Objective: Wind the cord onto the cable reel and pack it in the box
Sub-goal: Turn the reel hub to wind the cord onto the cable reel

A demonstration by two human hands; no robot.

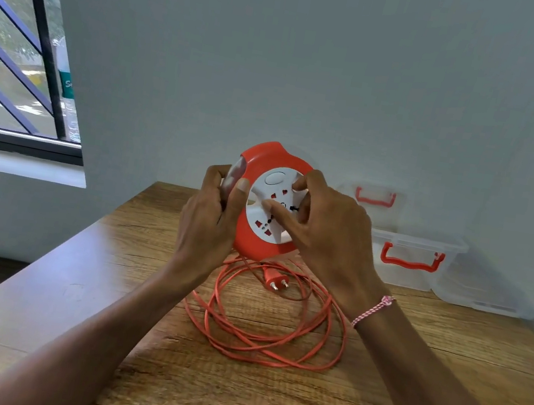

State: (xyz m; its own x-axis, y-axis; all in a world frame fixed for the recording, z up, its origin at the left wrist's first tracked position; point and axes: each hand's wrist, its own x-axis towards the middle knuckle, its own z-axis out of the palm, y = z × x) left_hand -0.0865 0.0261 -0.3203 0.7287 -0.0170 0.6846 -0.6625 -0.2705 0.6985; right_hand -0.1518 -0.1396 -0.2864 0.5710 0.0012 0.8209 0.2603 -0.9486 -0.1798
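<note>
— Head view: how is the cable reel [265, 157] held?
— Above the counter [163, 377]; its rim is clasped by the left grip [211, 215], its white face pinched by the right grip [330, 236].
— And nearby?
— The cord [283, 364] is coiled loose beneath; the box [397, 273] is set behind, rightward.

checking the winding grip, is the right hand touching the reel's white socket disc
Touching. The head view shows the right hand with its fingers curled onto the white socket disc of the cable reel, with no gap between fingertips and disc.
</note>
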